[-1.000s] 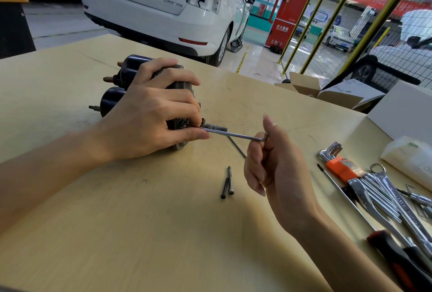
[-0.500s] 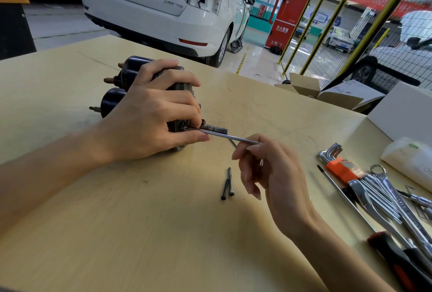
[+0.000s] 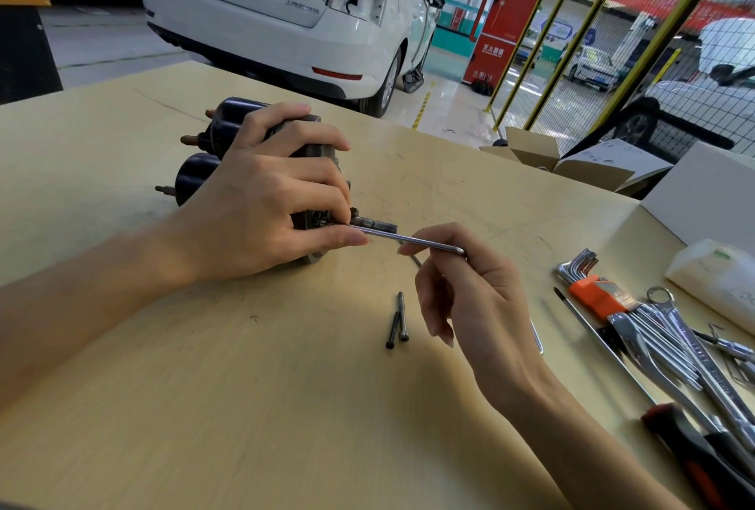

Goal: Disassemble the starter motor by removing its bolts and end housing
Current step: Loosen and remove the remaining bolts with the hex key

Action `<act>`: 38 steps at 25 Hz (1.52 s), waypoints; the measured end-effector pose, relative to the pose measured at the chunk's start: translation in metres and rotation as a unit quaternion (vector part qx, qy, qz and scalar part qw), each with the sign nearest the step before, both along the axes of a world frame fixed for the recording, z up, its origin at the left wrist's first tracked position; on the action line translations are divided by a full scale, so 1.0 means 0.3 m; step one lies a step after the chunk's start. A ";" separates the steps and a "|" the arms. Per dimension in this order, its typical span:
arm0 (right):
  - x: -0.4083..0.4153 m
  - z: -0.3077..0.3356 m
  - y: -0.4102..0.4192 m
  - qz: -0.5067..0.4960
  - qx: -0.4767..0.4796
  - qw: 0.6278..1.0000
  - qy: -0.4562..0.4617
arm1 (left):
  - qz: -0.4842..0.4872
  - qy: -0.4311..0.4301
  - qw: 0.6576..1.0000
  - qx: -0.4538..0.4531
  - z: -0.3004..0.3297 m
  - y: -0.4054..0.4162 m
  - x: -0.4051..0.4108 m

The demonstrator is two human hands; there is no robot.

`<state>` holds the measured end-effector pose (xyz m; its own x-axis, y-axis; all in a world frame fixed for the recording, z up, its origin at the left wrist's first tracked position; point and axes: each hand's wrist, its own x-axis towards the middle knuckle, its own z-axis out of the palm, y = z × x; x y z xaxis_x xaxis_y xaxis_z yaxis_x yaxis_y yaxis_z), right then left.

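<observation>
Now your right hand [image 3: 470,297] pinches the hex key [image 3: 408,239], which points left into the starter motor [image 3: 310,154] your left hand [image 3: 261,215] grips.

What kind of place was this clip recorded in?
Most likely a car repair workshop: a white car is parked behind the wooden workbench, and wrenches and a hex key set lie on it.

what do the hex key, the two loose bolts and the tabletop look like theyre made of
Hex key: bright polished or plated steel, judging by its silvery glint. Two loose bolts: darker, dull metal, likely steel with a blackened finish. Tabletop: pale wood-grain board, probably laminate or plywood; faint grain and scuffs show.
</observation>
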<state>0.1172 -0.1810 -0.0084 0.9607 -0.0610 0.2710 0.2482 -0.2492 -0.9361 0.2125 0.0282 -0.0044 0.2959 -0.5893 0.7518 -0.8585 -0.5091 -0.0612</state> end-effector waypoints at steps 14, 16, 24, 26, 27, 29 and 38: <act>0.023 0.023 -0.025 0.006 0.212 0.966 0.151 | 0.004 -0.011 1.000 -0.002 -0.003 0.001 0.002; 0.022 0.026 -0.023 0.038 0.212 0.962 0.169 | 0.004 -0.011 1.000 -0.001 -0.001 0.002 0.002; 0.013 0.021 -0.016 0.091 0.181 0.971 0.131 | 0.010 -0.015 1.000 -0.002 0.000 0.000 -0.001; 0.014 0.017 -0.016 0.095 0.186 0.971 0.118 | 0.010 -0.015 1.000 -0.004 -0.001 0.001 0.000; 0.013 0.017 -0.015 0.094 0.184 0.972 0.111 | 0.010 -0.014 1.000 -0.004 -0.001 0.001 0.000; 0.011 0.017 -0.015 0.092 0.169 0.977 0.093 | 0.006 -0.011 1.000 -0.003 -0.001 0.003 0.001; 0.003 0.019 -0.021 0.061 0.138 0.986 0.076 | -0.001 -0.007 1.000 -0.005 -0.005 -0.001 0.004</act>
